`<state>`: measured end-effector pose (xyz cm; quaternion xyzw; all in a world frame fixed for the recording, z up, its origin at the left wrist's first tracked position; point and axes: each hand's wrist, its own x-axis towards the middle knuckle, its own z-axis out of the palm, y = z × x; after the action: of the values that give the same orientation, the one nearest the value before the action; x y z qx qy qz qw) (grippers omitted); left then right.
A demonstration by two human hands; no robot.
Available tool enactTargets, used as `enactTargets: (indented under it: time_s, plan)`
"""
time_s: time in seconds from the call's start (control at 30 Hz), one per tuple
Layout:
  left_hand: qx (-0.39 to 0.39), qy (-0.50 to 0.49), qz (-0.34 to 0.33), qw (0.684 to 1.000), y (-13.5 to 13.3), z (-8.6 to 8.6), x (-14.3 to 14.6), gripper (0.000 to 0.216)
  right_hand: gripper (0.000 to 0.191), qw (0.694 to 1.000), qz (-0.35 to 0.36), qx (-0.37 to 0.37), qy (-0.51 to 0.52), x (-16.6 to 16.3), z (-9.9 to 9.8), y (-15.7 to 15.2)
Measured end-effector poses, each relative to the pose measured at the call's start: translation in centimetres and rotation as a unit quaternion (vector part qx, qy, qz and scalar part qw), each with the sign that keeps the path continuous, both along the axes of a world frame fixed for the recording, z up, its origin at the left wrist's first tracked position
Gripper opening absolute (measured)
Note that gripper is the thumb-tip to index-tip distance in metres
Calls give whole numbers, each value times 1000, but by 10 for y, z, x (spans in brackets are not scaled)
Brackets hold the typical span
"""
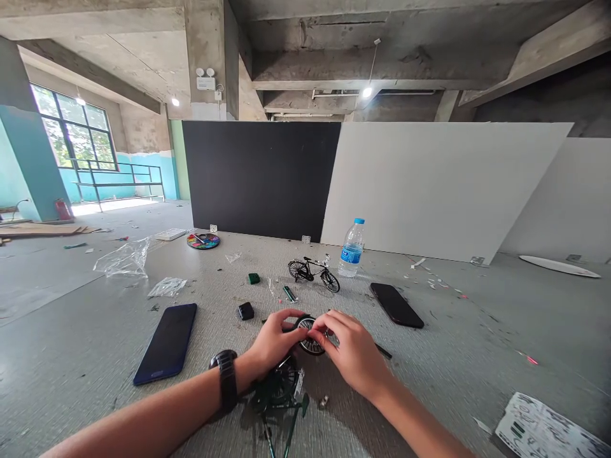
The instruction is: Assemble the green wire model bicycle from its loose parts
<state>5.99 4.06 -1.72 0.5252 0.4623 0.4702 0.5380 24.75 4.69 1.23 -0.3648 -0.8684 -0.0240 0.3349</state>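
Observation:
Both of my hands meet over a small black spoked wheel [311, 337] of a model bicycle. My left hand [277, 337], with a dark watch [224, 375] on its wrist, grips the wheel's left rim between thumb and fingers. The fingertips of my right hand [351, 350] are pinched near the hub; whatever they hold there is too small to make out. Beneath my left wrist lie dark green model bicycle parts [279, 394], partly hidden by the arm. A tiny metal piece [324, 401] rests beside them, and a thin dark stick [383, 351] shows behind my right hand.
An assembled black model bicycle [314, 272] stands ahead, near a water bottle [352, 251]. Phones lie left [167, 343] and right [397, 304]. Small black [245, 311] and green [254, 278] blocks, clear plastic wrap [167, 287] and an instruction sheet [548, 426] lie around.

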Motion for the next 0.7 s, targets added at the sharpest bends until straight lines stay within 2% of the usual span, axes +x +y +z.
enactTargets:
  time_s: [0.13,0.43,0.6,0.7]
  plan:
    - [12,14,-4,1000,-1,1,-1,50,13,1000,-15,-15,12,0,1,-1]
    - [30,23,2,999,2,-5,-2,54,9,999,-10,-32,38,-3,-4,2]
    - [19,15,-12,1000,0,0,-1,57,22,998,-23,-36,42,-3,-4,0]
    - [12,-1,-17,1000,-2,3,-1,56,19,999,-12,-28,44,-1,-4,1]
